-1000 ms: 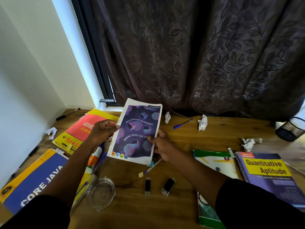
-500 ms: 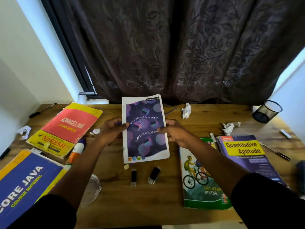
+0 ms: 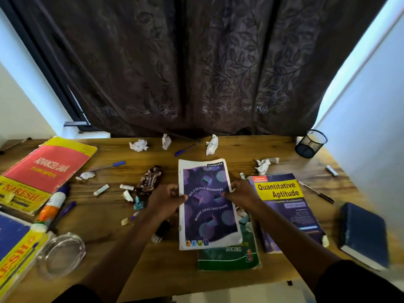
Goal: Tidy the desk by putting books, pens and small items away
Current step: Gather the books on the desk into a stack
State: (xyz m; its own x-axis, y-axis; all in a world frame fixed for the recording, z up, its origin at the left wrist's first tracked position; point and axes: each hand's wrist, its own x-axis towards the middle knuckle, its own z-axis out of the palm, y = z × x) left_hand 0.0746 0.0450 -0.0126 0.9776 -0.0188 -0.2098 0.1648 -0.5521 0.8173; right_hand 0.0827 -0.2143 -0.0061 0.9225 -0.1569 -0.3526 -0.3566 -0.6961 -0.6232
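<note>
A purple Classmate notebook (image 3: 207,217) is held over the green Mountain Biking book (image 3: 229,256), covering most of it. My left hand (image 3: 167,199) grips the notebook's left edge and my right hand (image 3: 240,193) grips its right edge. The Quantitative Aptitude book (image 3: 284,206) lies just to the right. A red and yellow Advanced Java book (image 3: 43,171) lies at the far left, and a blue and yellow Core Java book (image 3: 15,248) at the near left. Blue pens (image 3: 109,166) (image 3: 185,149) lie on the wooden desk (image 3: 131,254).
A black mesh pen holder (image 3: 310,143) stands at the back right. A dark blue diary (image 3: 363,235) and a black pen (image 3: 317,192) lie on the right. Crumpled paper balls (image 3: 138,145), a chocolate wrapper (image 3: 149,180), a glue tube (image 3: 52,206) and a clear glass dish (image 3: 61,254) are scattered around.
Both hands have carried the notebook to the right and lowered it over the Mountain Biking book. The view has shifted right, revealing the blue diary.
</note>
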